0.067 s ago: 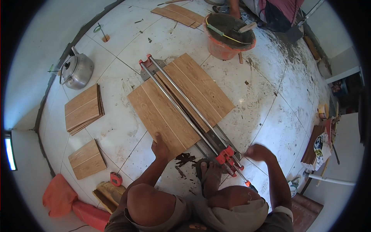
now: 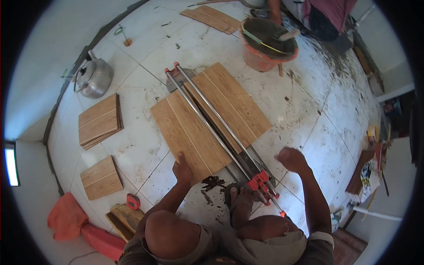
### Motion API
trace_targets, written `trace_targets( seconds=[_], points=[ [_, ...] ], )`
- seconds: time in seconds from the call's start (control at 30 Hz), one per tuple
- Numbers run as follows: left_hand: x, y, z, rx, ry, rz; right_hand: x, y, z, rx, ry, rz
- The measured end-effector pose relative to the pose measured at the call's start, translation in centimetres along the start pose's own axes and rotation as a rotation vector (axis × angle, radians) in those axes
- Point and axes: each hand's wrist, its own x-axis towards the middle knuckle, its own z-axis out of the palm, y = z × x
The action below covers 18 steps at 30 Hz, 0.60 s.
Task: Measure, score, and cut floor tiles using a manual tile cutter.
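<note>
Your left hand (image 2: 182, 172) is gripping the left wood-patterned tile piece (image 2: 185, 132) by its outer edge, close to the near corner; your thumb is lying on top, and the tile is hiding the other fingers. That piece is resting on the tile cutter (image 2: 207, 122), with the right tile piece (image 2: 234, 106) lying across the twin rails from it. Your right hand (image 2: 290, 159) is hovering over the white floor (image 2: 137, 143), apart from the cutter's red carriage (image 2: 258, 180); its fingers are curling inward, but you cannot tell from this angle whether they are fully closed. Your foot (image 2: 240, 203) is resting just beside the cutter's near end. On your left, a tile stack (image 2: 97, 119) is lying between a metal kettle (image 2: 96, 79) and a single tile (image 2: 101, 177), with a red tape measure (image 2: 133, 202) sitting near that tile. Beyond the cutter, an orange bucket (image 2: 263, 62) is standing near another person's arm (image 2: 274, 12)
</note>
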Motion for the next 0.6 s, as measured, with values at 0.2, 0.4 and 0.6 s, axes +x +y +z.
trace_targets(
  seconds=[0.2,0.4,0.6],
  points=[
    [-2.1,0.7,-7.6,0.26,0.285,0.079,17.2,-1.2,1.0,0.26,0.564,-0.209],
    [-7.1,4.4,-15.9,0.103,0.428,-0.033,23.9,-1.6,3.1,0.373,0.438,-0.059],
    [-7.0,3.4,-21.7,-0.085,0.892,0.113,24.2,-3.2,3.6,0.362,0.485,0.006]
  ],
)
